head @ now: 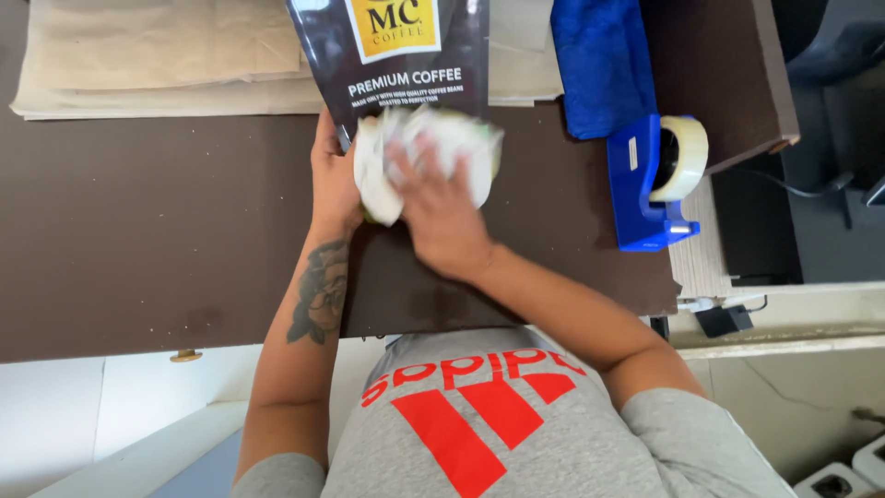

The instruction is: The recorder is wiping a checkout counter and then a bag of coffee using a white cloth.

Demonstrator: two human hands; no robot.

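A crumpled white paper bundle [456, 138] with a hint of green beneath it sits on the dark brown table [138, 240], just in front of a dark coffee bag [396, 65]. My right hand [438, 217] presses on top of the bundle, fingers curled over the paper. At the bundle's left side my left hand [330, 175] holds its edge. What the paper wraps is hidden.
A stack of brown paper sheets [157, 55] lies at the table's far left. A blue cloth [604, 60] and a blue tape dispenser [650, 180] with a tape roll stand to the right, near the table's right edge.
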